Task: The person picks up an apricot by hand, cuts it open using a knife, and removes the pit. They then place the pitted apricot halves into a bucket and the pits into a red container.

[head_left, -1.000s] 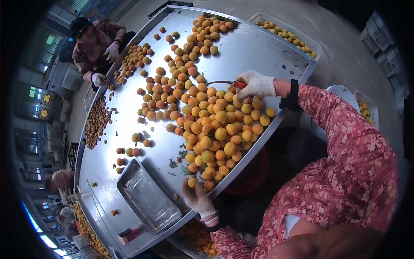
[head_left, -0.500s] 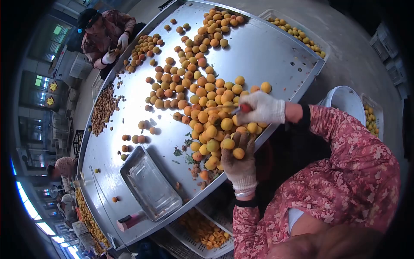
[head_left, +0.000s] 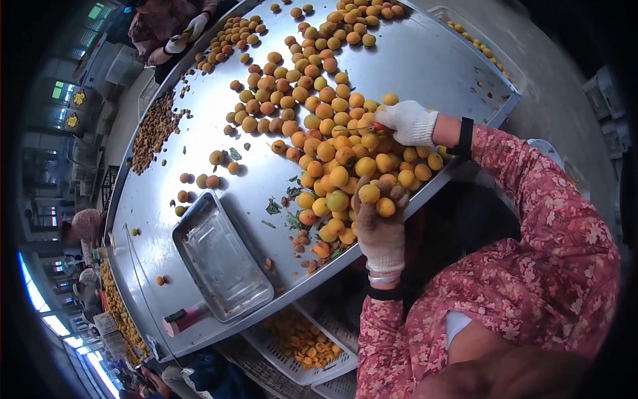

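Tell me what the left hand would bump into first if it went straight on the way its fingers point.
Probably the piled fruit just ahead of the left hand. Whether they already touch is hard to judge, since depth is unclear from this one view.

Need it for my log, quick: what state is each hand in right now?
Left hand: loosely curled, holding two yellow-orange fruits.
Right hand: closed, holding a red-handled tool.
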A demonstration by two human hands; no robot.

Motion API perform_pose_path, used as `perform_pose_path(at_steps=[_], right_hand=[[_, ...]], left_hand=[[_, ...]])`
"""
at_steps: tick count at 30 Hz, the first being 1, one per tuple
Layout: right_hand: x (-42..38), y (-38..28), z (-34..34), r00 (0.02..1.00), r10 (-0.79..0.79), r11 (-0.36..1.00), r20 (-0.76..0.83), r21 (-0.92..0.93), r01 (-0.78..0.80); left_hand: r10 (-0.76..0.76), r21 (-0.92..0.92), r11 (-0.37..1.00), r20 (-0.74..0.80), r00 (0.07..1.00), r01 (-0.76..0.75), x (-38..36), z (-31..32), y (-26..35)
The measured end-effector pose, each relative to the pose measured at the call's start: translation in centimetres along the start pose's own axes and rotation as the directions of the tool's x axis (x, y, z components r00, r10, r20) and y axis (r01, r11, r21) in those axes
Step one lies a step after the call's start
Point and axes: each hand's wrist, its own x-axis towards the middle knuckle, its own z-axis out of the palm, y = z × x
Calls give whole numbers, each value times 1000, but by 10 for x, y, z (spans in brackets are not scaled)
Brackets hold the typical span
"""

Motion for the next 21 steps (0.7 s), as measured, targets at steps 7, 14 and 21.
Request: perform_pose_path(at_steps=[7,14,21], right_hand=[[8,-4,-4,998,-11,1000,65,-20,12],[7,-6,-11,992,55,992,116,103,-67],[-16,-6,-18,972,221,913,-74,366,-180]], left_hand=[[-89,59,995,55,995,85,-3,1,-9],[-118,52,992,139,983,112,-8,-6,-10],[-108,-249,951,293,950,185,-4,-31,-13]])
